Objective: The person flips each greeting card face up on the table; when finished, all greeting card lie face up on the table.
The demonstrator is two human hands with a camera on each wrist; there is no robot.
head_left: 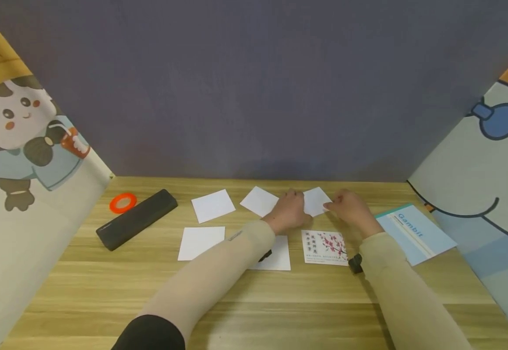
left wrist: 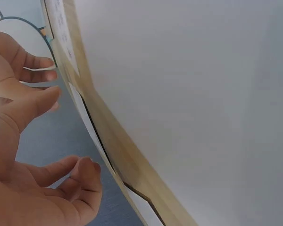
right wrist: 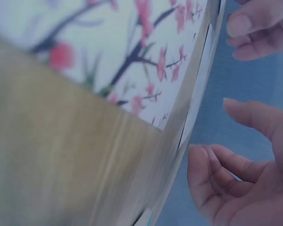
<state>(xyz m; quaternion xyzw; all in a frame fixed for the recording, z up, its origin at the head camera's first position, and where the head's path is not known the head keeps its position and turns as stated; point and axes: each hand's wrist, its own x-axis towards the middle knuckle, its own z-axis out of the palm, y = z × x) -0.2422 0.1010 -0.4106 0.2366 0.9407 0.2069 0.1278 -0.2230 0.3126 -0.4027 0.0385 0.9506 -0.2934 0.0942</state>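
In the head view a white card (head_left: 316,200) lies near the back of the table, between my two hands. My left hand (head_left: 288,211) is at its left side, fingers bent, with another white card (head_left: 259,201) partly behind it. My right hand (head_left: 349,209) has its fingertips at the card's right corner. In both wrist views thumb and fingers stand apart with no card pinched between them; contact with the card is unclear. Below the right hand lies a card printed with pink blossoms and characters (head_left: 324,247), seen close in the right wrist view (right wrist: 132,61).
More white cards lie left, one at the back (head_left: 213,205), one in front (head_left: 199,242), another (head_left: 280,255) partly under the left forearm. Far left are a long black case (head_left: 136,219) and an orange ring (head_left: 122,202). A blue "Gambit" booklet (head_left: 417,233) lies right. A grey panel (head_left: 254,97) stands behind.
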